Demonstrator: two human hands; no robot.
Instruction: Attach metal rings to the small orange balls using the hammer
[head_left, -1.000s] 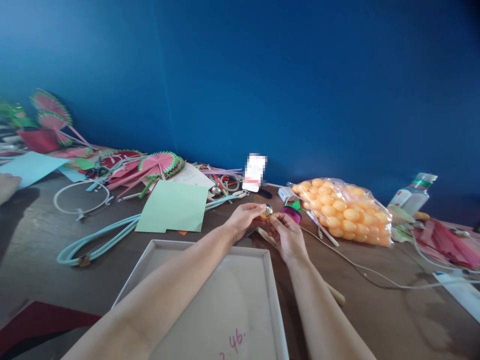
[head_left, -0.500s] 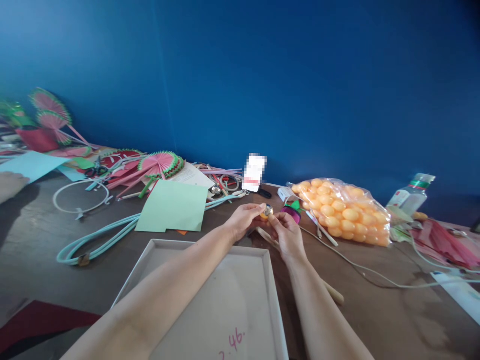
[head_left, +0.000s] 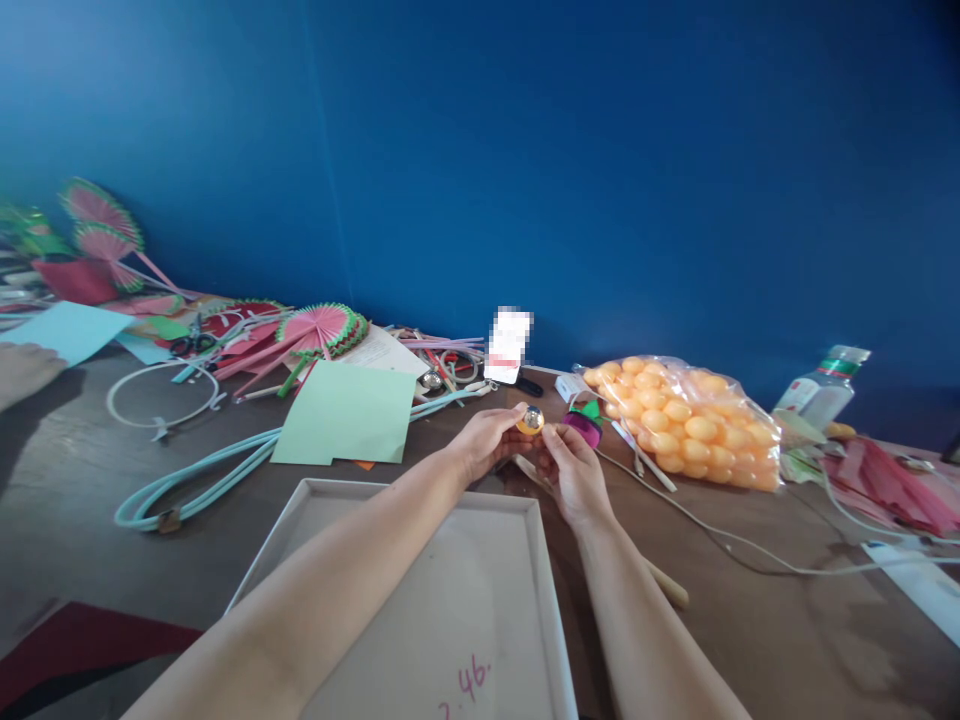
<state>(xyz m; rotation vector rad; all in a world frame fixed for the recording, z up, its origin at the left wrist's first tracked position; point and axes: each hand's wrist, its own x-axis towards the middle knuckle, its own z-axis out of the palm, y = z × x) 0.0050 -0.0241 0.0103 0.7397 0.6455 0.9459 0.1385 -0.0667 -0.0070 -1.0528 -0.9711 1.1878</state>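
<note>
Above the far edge of the tray, my left hand (head_left: 487, 440) pinches a small shiny gold ball (head_left: 530, 420) that looks like a jingle bell. Just to its right is my right hand (head_left: 571, 468), thumb and forefinger pressed together. Whatever the right fingers grip, if anything, is too small to make out. Behind the right hand lies a purple piece with green leaves (head_left: 584, 425). A shallow white tray (head_left: 534, 560) with pink handwriting sits under my forearms. Beneath my right hand a wooden stick (head_left: 666, 584) lies on the table.
A phone (head_left: 508, 347) leans near the blue wall. To the right are a bag of orange balls (head_left: 690, 428) and a clear bottle (head_left: 825, 388). Green paper (head_left: 346, 412), paper fans (head_left: 321, 328) and tubing (head_left: 202, 480) lie left. Another person's hand (head_left: 28, 372) rests at far left.
The gold ball has turned and shows more of its face. My right fingertips have drawn slightly away from it to the right.
</note>
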